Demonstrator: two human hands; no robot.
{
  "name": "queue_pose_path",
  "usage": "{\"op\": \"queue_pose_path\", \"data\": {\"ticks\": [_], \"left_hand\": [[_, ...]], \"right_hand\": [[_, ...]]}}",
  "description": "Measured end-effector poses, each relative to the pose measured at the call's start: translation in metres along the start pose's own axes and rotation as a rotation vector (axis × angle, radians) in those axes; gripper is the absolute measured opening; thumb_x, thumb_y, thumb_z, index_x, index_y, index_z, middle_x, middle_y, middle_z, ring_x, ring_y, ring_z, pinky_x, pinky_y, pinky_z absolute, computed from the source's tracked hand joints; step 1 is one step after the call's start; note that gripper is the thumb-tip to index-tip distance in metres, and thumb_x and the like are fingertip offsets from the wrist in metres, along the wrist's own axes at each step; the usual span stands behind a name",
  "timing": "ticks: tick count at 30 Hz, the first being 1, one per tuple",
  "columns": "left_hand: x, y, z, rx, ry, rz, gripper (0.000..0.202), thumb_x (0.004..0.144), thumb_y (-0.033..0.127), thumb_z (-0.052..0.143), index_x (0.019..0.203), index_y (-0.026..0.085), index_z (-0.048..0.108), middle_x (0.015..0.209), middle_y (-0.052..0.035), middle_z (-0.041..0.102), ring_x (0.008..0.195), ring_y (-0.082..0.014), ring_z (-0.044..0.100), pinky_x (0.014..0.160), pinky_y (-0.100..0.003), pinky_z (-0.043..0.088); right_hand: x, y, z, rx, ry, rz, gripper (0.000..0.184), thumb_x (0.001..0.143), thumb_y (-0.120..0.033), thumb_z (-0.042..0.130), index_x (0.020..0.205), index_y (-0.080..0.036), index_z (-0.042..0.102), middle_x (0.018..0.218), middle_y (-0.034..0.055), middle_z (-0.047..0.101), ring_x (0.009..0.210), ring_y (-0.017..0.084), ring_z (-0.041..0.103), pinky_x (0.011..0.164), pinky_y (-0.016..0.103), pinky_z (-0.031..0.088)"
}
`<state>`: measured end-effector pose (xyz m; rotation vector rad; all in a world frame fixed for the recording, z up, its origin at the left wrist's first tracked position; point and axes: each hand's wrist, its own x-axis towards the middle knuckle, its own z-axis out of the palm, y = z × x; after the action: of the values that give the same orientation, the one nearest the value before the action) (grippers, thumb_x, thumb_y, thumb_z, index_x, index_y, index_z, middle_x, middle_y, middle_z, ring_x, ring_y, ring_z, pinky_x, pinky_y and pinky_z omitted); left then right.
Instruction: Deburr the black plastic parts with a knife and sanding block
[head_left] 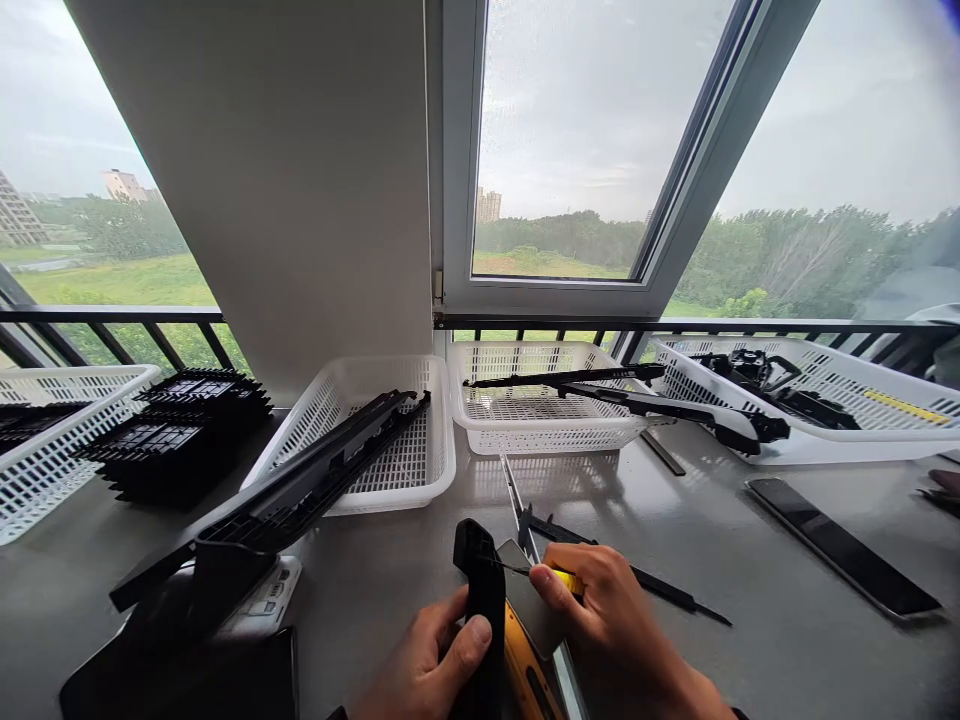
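My left hand (450,645) is closed around a long black plastic part (486,600), thumb pressed on its side. The part stands upright with its hooked upper end away from me. My right hand (611,600) is closed on a yellow-handled tool (568,581). Its thin pointed metal end reaches left to the black part's edge; I cannot tell whether it cuts in. Beneath my hands lie a yellow-orange tool (525,665), a flat grey plate (536,610) and a metal ruler (516,495). A black caliper (652,585) lies behind and right of my right hand.
White baskets (442,470) line the back of the grey table (390,590), with long black parts (315,470) leaning over one. A stack of black ridged parts (184,430) is at left. A black phone-like slab (840,550) lies at right. Windows rise behind.
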<state>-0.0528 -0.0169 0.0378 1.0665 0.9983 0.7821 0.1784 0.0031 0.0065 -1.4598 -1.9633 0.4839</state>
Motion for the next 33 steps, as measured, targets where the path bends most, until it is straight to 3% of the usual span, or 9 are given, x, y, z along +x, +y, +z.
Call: {"op": "queue_pose_path", "data": {"ticks": [6,10,13,19,23,28,33], "left_hand": [[0.003,0.002,-0.003,0.032,-0.084,0.019,0.067,0.086,0.078,0.066,0.118,0.022,0.082,0.124,-0.0115,0.081,0.137,-0.0398,0.061,0.108,-0.041,0.057],[0.004,-0.011,-0.01,0.056,0.003,-0.022,0.074,0.085,0.078,0.069,0.13,0.02,0.078,0.133,-0.0138,0.077,0.138,-0.0412,0.06,0.119,-0.047,0.048],[0.004,-0.018,-0.012,0.038,0.095,-0.037,0.071,0.083,0.076,0.073,0.127,0.021,0.08,0.137,-0.0135,0.075,0.142,-0.0417,0.056,0.123,-0.047,0.045],[0.004,-0.012,-0.008,-0.01,0.036,-0.013,0.069,0.083,0.077,0.072,0.12,0.019,0.082,0.121,-0.0143,0.08,0.131,-0.041,0.065,0.114,-0.048,0.052],[0.004,-0.007,-0.006,-0.047,0.034,-0.034,0.068,0.082,0.078,0.073,0.119,0.022,0.082,0.127,-0.0123,0.08,0.13,-0.038,0.066,0.115,-0.044,0.051],[0.004,-0.005,-0.005,-0.056,0.046,-0.023,0.07,0.079,0.081,0.073,0.117,0.022,0.083,0.127,-0.0116,0.08,0.131,-0.0382,0.064,0.109,-0.041,0.055],[0.009,-0.005,-0.007,-0.067,-0.069,0.01,0.065,0.089,0.073,0.068,0.122,0.018,0.08,0.116,-0.0125,0.082,0.123,-0.0363,0.07,0.106,-0.04,0.056]], "right_hand": [[0.001,0.0,-0.004,-0.008,-0.031,0.014,0.059,0.108,-0.063,0.039,0.066,-0.021,0.033,0.06,-0.0034,0.04,0.056,0.012,0.04,0.058,0.026,0.025],[0.001,-0.003,-0.005,-0.003,-0.022,0.05,0.061,0.107,-0.064,0.039,0.065,-0.021,0.031,0.058,-0.0037,0.039,0.054,0.011,0.037,0.057,0.027,0.023],[0.002,-0.005,-0.004,-0.004,-0.008,0.07,0.062,0.106,-0.067,0.038,0.065,-0.021,0.031,0.058,-0.0034,0.038,0.054,0.012,0.037,0.057,0.028,0.023],[0.0,-0.002,-0.005,-0.022,-0.018,0.091,0.061,0.107,-0.066,0.039,0.065,-0.021,0.031,0.059,-0.0035,0.039,0.056,0.012,0.039,0.058,0.027,0.024],[-0.001,0.001,-0.005,-0.048,-0.044,0.038,0.059,0.108,-0.061,0.038,0.066,-0.021,0.033,0.059,-0.0034,0.04,0.055,0.012,0.039,0.058,0.027,0.024],[0.003,-0.001,-0.01,-0.08,-0.012,0.093,0.062,0.107,-0.066,0.04,0.065,-0.021,0.032,0.057,-0.0036,0.04,0.054,0.011,0.037,0.057,0.027,0.024],[0.003,-0.005,-0.011,-0.039,-0.037,0.075,0.064,0.105,-0.07,0.041,0.065,-0.021,0.03,0.058,-0.004,0.038,0.054,0.011,0.036,0.056,0.027,0.023]]}}
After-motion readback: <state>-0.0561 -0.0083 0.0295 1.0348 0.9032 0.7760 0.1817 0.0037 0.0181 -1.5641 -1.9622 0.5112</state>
